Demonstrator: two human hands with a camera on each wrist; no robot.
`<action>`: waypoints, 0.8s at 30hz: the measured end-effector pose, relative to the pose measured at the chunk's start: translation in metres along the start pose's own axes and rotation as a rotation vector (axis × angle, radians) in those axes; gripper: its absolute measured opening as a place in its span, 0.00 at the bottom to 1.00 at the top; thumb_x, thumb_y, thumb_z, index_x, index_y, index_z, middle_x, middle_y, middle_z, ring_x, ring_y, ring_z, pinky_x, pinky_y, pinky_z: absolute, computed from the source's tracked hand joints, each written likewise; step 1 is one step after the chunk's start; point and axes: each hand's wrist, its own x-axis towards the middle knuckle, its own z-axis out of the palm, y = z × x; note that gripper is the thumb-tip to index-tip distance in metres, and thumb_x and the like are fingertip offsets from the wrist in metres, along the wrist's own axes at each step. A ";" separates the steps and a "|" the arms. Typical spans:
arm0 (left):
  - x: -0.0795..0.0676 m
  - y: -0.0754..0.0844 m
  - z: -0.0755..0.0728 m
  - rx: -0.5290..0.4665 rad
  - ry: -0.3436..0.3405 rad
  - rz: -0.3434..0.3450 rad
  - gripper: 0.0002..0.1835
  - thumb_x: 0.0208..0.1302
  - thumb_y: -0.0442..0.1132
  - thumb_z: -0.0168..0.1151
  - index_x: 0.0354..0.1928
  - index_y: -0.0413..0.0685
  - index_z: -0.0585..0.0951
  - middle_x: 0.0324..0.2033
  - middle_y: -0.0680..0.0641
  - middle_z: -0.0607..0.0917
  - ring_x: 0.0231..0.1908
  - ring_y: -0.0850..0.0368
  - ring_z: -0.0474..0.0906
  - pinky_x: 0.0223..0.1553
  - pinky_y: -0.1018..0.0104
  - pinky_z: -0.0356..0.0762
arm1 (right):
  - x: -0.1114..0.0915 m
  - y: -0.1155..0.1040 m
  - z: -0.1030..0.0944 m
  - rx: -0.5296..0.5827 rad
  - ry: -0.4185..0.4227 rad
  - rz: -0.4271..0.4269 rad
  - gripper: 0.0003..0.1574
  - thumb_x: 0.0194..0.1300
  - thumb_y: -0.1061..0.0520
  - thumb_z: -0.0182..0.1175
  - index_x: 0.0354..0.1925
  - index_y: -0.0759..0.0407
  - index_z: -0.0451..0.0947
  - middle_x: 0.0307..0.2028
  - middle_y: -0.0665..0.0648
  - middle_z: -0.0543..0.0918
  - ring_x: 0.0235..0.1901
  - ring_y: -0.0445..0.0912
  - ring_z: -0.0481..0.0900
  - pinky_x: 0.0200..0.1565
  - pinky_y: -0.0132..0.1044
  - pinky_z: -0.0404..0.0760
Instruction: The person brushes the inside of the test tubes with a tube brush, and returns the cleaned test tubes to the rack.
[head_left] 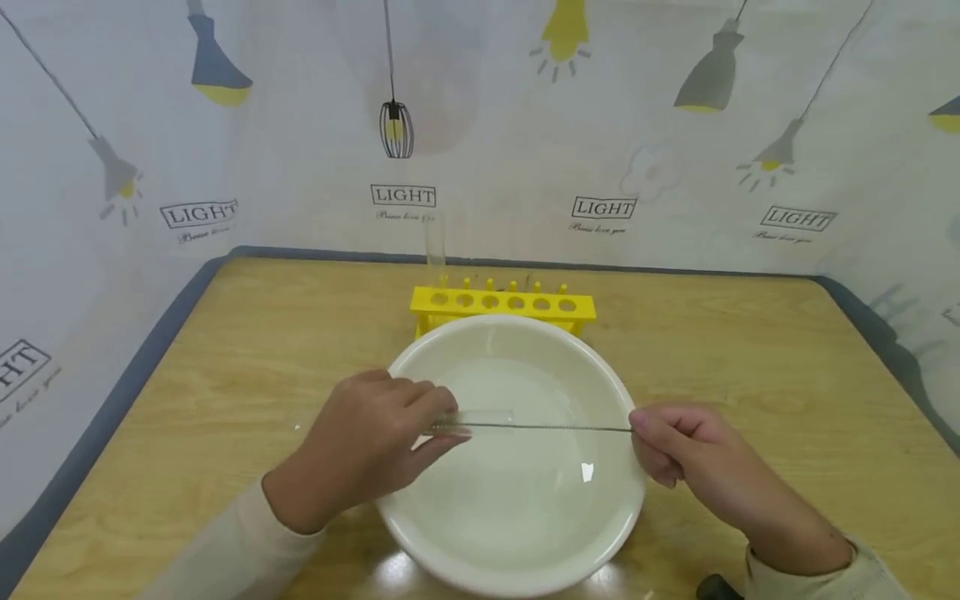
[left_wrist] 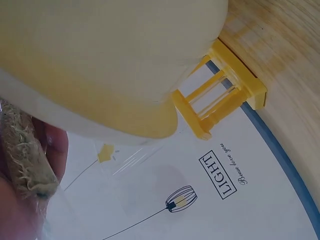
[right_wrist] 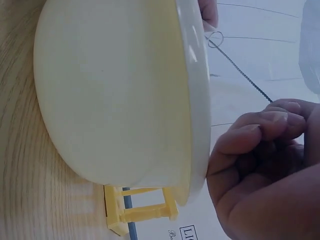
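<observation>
Over the white basin (head_left: pixel 517 533), my left hand (head_left: pixel 375 433) grips a clear glass test tube (head_left: pixel 491 415), which lies roughly level with its mouth to the right. A test tube brush sits inside the tube; its pale bristle head (left_wrist: pixel 30 162) shows through the glass in the left wrist view. From the mouth, the brush's twisted wire handle (head_left: pixel 562 428) runs right. My right hand (head_left: pixel 697 446) pinches the far end of that wire between thumb and fingers, just beyond the basin's right rim. The left fingers hide part of the tube.
Behind the basin stands a yellow test tube rack (head_left: pixel 502 304); another clear tube (head_left: pixel 436 250) stands upright at its left end. A dark object (head_left: pixel 717 587) lies at the front edge near my right sleeve. Printed fabric surrounds the wooden table (head_left: pixel 787 375).
</observation>
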 end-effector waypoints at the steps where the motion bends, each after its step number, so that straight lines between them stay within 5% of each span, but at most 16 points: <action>1: -0.001 0.001 0.000 -0.001 -0.008 0.000 0.14 0.56 0.52 0.73 0.32 0.53 0.80 0.22 0.60 0.82 0.17 0.66 0.70 0.21 0.70 0.69 | 0.000 0.000 -0.001 0.019 -0.024 -0.004 0.25 0.79 0.66 0.40 0.21 0.62 0.60 0.17 0.59 0.59 0.18 0.53 0.58 0.21 0.42 0.62; 13: -0.002 0.000 0.001 -0.030 0.020 0.012 0.13 0.55 0.51 0.74 0.31 0.53 0.80 0.22 0.60 0.81 0.17 0.66 0.68 0.20 0.70 0.68 | 0.000 0.008 -0.009 0.151 -0.154 -0.035 0.21 0.77 0.71 0.39 0.24 0.64 0.59 0.20 0.59 0.57 0.21 0.54 0.58 0.23 0.42 0.61; 24: 0.001 0.000 0.001 -0.019 0.011 0.013 0.15 0.51 0.48 0.77 0.30 0.53 0.78 0.22 0.60 0.78 0.16 0.65 0.65 0.19 0.71 0.65 | 0.000 0.005 -0.008 0.226 -0.162 -0.038 0.18 0.75 0.72 0.40 0.27 0.63 0.63 0.22 0.57 0.58 0.24 0.53 0.58 0.25 0.42 0.59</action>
